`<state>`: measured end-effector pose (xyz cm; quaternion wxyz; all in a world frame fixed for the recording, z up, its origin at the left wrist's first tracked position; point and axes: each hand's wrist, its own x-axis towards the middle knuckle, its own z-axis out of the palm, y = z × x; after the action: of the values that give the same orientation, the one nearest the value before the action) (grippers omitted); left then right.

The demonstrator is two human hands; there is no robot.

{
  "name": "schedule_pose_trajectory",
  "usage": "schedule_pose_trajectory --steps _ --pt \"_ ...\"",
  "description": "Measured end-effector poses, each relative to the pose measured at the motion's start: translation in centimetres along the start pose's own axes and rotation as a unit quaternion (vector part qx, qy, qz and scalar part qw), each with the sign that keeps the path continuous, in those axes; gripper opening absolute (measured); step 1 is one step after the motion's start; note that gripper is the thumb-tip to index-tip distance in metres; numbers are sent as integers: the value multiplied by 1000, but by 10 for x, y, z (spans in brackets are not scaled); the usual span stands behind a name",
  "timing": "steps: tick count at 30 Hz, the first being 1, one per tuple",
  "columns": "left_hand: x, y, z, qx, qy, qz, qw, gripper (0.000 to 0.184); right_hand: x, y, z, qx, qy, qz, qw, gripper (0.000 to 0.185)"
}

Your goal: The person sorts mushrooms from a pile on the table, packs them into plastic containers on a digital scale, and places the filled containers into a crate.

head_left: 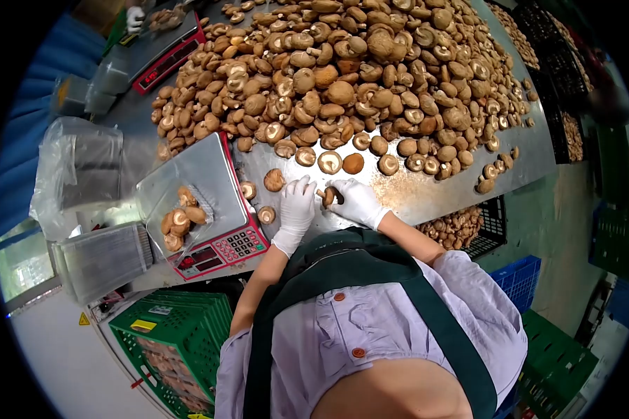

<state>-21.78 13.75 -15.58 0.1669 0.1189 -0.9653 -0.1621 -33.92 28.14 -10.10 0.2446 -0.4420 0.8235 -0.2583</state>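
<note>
My right hand, in a white glove, holds a shiitake mushroom by its cap over the metal table, stem toward my left hand. Beside it, my gloved left hand has its fingers stretched forward and no mushroom shows in it. Single shiitakes lie close by, one past the left fingertips and another by the scale. On the red-edged digital scale to the left is a clear plastic tray with several shiitakes in it.
A big heap of shiitakes covers the table's far side. Stacked clear trays and a plastic bag stand at left. A second scale and another person's gloved hand are far left. Green crates sit below; mushroom crates stand right.
</note>
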Motion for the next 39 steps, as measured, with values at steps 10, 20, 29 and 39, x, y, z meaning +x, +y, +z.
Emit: schedule_pose_trajectory --steps 10,20,29,39 --pt "16 -7 -23 -608 134 -416 663 28 59 2 -36 -7 163 -42 986 23" --pt "-13 -16 -52 -854 33 -457 246 52 125 -13 9 -293 210 -146 921 32" --pt "-31 -21 -48 -803 48 -492 333 51 72 -38 -15 -56 31 -60 996 27" --pt "-37 -23 -38 -720 -58 -521 454 43 17 8 -12 14 31 97 995 42"
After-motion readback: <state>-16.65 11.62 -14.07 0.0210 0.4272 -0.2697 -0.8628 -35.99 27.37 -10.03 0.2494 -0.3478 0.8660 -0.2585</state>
